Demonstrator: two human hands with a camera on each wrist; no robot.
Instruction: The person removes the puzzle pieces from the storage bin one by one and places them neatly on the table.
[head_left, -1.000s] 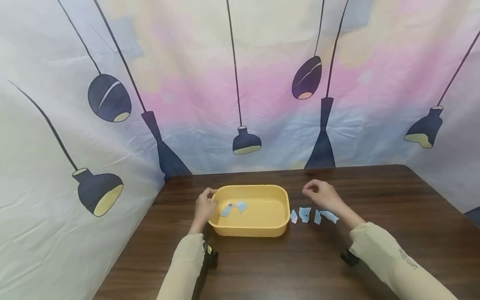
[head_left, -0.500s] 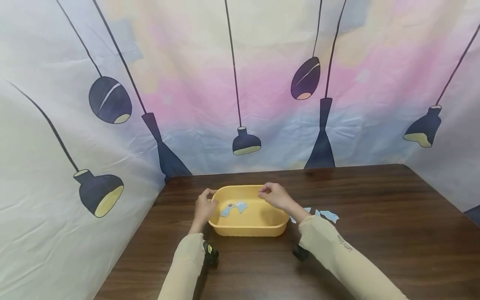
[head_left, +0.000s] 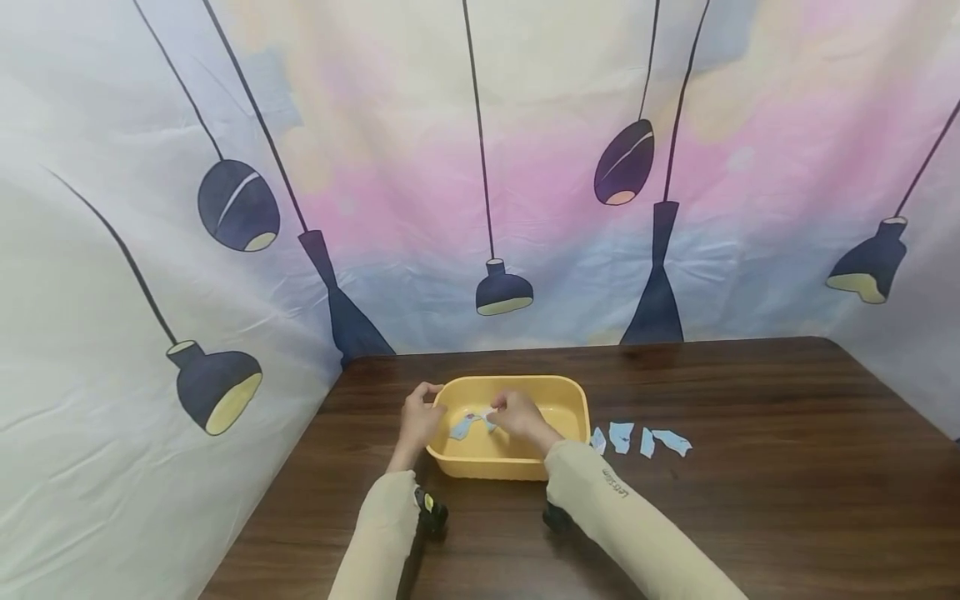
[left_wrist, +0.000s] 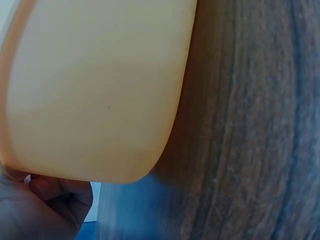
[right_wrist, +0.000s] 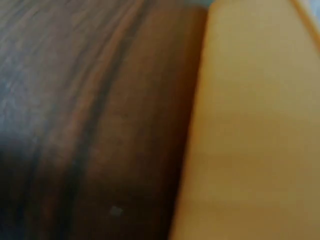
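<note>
A yellow plastic basin (head_left: 510, 469) sits on the table with two torn scraps of light-blue paper inside. My left hand (head_left: 420, 419) grips the basin's left rim, thumb at the inner side; in the left wrist view its curled fingers (left_wrist: 70, 200) show beside the basin wall. My right hand (head_left: 519, 415) reaches in over the basin, thumb and forefinger pinching the right-hand paper scrap (head_left: 490, 422), which they partly cover. The other scrap (head_left: 462, 427) lies just left of it on the basin floor. The right wrist view shows no hand, only the blurred basin wall (right_wrist: 255, 125).
Right of the basin, several torn blue paper scraps (head_left: 621, 437) lie in a row on the dark wooden table (head_left: 787, 467). A curtain (head_left: 405, 208) printed with lamps hangs behind the table's far edge.
My right hand has moved left from above the row of scraps, across the basin's right side, and down to the paper inside. The left hand stays on the rim. The head view shifts slightly.
</note>
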